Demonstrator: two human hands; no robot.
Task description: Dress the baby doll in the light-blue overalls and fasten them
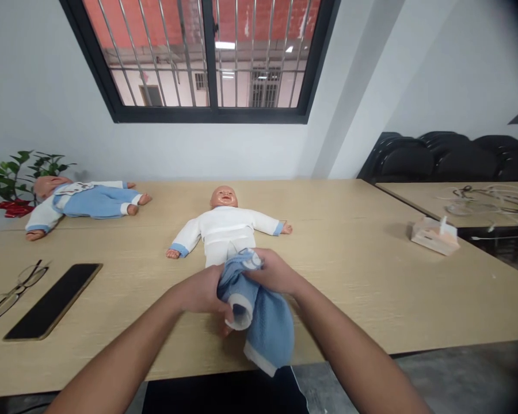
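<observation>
OK, blue garment [273, 325] in pinch of L hand [202, 291] & R hand [277, 271], nr white-topped doll [227, 224]

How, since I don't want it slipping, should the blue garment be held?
Probably by the bunched upper part of the blue garment, from both sides, where the left hand and right hand hold it. It is gathered there, giving more to pinch; lower down, one white-cuffed end hangs loose and would likely swing.
</observation>
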